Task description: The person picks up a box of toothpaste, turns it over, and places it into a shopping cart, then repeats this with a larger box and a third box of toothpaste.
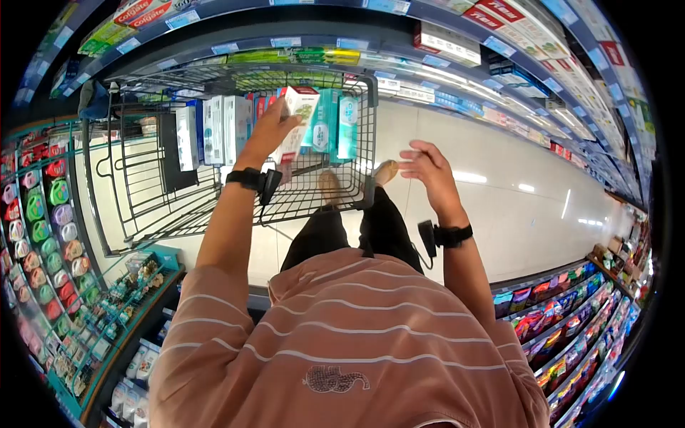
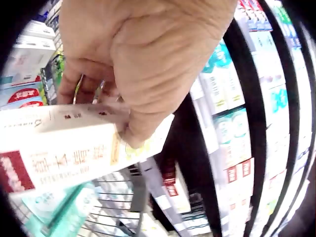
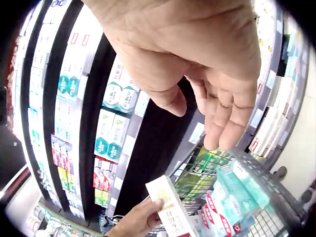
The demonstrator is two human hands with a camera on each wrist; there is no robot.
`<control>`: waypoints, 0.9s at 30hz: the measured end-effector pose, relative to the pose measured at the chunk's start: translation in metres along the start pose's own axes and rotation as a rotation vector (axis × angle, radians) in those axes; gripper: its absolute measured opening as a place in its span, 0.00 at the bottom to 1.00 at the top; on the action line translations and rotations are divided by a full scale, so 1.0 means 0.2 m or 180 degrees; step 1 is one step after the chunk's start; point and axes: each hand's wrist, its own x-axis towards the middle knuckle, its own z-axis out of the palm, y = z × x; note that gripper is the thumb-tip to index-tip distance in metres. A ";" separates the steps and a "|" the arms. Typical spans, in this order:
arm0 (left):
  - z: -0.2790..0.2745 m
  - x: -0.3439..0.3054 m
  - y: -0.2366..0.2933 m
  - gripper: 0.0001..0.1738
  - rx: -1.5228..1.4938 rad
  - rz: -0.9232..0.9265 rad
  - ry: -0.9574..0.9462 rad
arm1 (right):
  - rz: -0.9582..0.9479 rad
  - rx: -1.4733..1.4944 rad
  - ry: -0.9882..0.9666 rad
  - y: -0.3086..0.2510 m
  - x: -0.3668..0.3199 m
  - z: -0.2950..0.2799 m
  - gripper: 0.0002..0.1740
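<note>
My left hand (image 1: 269, 134) grips a white toothpaste box (image 1: 300, 118) with a dark red end, over the basket of a shopping cart (image 1: 369, 135). In the left wrist view the thumb presses the near face of the box (image 2: 74, 143), its fingers behind. Several boxes stand in the cart: teal ones (image 1: 347, 128) beside the held box and white ones (image 1: 235, 128) to the left. My right hand (image 1: 430, 171) hangs in the air right of the cart, fingers loosely bent, holding nothing. The right wrist view shows its relaxed fingers (image 3: 224, 113) above the cart's edge.
Shelves of boxed toothpaste (image 1: 449, 46) run along the far side and curve down the right. Bottles (image 1: 43, 228) fill a rack at the left. Colourful packs (image 1: 556, 314) line shelves behind on the right. Pale floor tiles (image 1: 499, 207) lie right of the cart.
</note>
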 end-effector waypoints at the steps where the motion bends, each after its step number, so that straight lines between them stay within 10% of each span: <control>1: -0.03 -0.04 0.12 0.37 -0.0267 -0.0078 -0.0235 | -0.0114 -0.0031 -0.0140 -0.04 0.02 0.03 0.23; 9: -0.14 -0.28 0.91 0.38 -0.0934 -0.0095 -0.1198 | -0.0603 0.0094 -0.0767 -0.41 0.06 0.36 0.31; 27: -0.17 -0.39 0.88 0.30 -0.2238 0.0006 -0.0394 | -0.0949 0.1590 0.0163 -0.39 -0.02 0.16 0.15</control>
